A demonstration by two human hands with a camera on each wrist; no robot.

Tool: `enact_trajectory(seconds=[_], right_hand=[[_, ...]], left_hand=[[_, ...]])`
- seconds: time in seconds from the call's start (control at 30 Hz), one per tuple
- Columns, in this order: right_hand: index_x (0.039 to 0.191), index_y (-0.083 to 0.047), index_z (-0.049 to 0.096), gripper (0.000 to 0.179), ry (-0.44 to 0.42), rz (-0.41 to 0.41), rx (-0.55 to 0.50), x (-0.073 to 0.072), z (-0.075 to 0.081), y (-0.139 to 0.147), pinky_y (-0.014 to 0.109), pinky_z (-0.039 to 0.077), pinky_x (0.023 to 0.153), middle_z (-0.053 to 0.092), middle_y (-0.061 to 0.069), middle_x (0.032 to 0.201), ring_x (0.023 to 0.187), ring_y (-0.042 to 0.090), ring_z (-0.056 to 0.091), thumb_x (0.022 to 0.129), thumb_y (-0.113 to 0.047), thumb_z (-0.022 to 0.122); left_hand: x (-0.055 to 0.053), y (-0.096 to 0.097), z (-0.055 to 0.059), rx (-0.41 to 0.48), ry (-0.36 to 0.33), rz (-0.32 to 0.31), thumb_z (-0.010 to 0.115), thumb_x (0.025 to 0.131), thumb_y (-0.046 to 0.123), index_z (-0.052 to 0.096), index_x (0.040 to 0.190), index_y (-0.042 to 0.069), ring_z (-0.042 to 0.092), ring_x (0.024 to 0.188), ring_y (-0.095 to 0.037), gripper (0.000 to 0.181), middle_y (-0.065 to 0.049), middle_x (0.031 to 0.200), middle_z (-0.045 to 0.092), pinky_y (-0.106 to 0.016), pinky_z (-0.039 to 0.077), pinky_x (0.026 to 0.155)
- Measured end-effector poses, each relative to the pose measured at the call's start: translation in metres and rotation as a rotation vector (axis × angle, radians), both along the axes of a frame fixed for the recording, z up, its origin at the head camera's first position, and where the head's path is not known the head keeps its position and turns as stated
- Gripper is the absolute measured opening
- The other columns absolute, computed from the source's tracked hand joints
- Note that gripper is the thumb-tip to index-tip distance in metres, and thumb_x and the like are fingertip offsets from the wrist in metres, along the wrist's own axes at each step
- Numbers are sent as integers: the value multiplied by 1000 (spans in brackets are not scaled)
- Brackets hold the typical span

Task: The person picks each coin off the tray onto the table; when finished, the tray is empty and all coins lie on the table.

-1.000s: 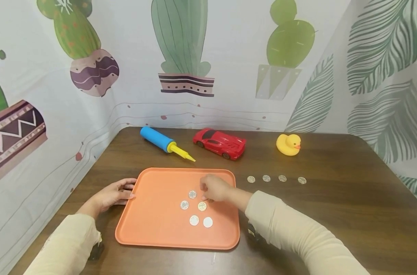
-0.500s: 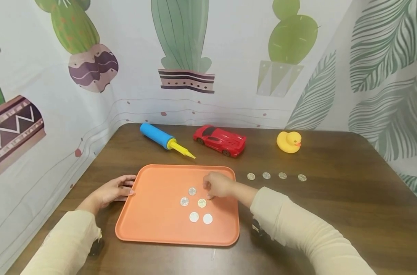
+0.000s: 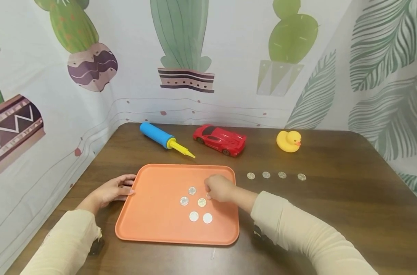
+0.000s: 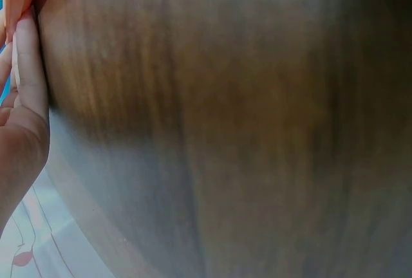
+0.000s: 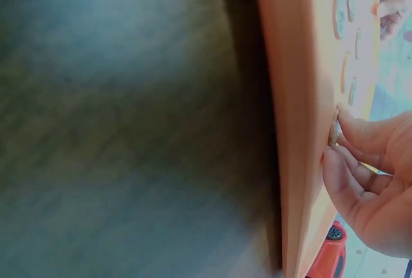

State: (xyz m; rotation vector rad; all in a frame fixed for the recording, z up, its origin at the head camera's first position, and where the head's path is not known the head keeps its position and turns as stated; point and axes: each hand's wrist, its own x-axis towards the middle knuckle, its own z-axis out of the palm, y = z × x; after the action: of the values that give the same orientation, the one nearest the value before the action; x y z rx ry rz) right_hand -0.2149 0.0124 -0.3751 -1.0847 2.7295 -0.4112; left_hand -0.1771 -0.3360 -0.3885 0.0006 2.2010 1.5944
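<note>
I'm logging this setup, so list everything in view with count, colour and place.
table: 1, brown, under everything
tray: 1, orange, front of the table
flat coins: 5, silvery, one goldish, on the tray
held coin: 1, colour unclear, between right hand's thumb and fingers
row of coins: 4, silvery, right of the tray
pump-like toy: 1, blue and yellow, back left
toy car: 1, red, back middle
duck: 1, yellow, back right
backdrop: 1, white with cacti and leaves, behind the table
sleeves: 2, cream, on the arms
left hand: 1, bare, holding the tray's left edge
right hand: 1, bare, over the tray
</note>
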Motion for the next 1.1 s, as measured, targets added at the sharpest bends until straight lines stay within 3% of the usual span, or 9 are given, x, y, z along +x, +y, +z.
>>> enact_trajectory(seconds=[0.2, 0.33, 0.53, 0.77, 1.1], right_hand=[[67, -11, 50, 19, -13, -49, 19, 1, 0, -1, 24, 37, 55, 45, -2, 58, 58, 13, 43, 72, -13, 68], [66, -10, 49, 22, -64, -89, -62, 0, -3, 2, 24, 36, 52, 45, -3, 56, 55, 13, 42, 69, -12, 70], [64, -9, 50, 21, -121, -77, -180, 0, -5, 7, 22, 36, 52, 47, -5, 56, 54, 9, 45, 65, -4, 70], [66, -2, 51, 17, -301, -83, -340, 4, 1, 16, 20, 42, 43, 50, 1, 53, 45, 11, 51, 68, 5, 66], [69, -5, 53, 13, -341, -146, -388, 4, 5, 44, 22, 44, 46, 55, -1, 59, 50, 9, 49, 69, 7, 60]], left_hand=[[0, 0, 1, -4, 3, 3, 56, 81, 5, 14, 132, -9, 52, 91, -19, 67, -26, 119, 31, -36, 46, 76], [0, 0, 0, -9, 3, 0, 56, 82, 6, 14, 132, -9, 52, 91, -19, 67, -27, 120, 31, -36, 46, 76], [1, 0, 1, -17, 7, -3, 55, 82, 6, 14, 132, -9, 52, 91, -19, 66, -27, 120, 30, -36, 46, 76], [2, -1, 1, -22, 14, -4, 55, 82, 6, 14, 132, -10, 52, 92, -19, 66, -28, 120, 30, -35, 46, 76], [1, 1, 1, -32, 15, -21, 56, 82, 9, 14, 132, -10, 52, 92, -18, 67, -27, 121, 30, -36, 46, 77]])
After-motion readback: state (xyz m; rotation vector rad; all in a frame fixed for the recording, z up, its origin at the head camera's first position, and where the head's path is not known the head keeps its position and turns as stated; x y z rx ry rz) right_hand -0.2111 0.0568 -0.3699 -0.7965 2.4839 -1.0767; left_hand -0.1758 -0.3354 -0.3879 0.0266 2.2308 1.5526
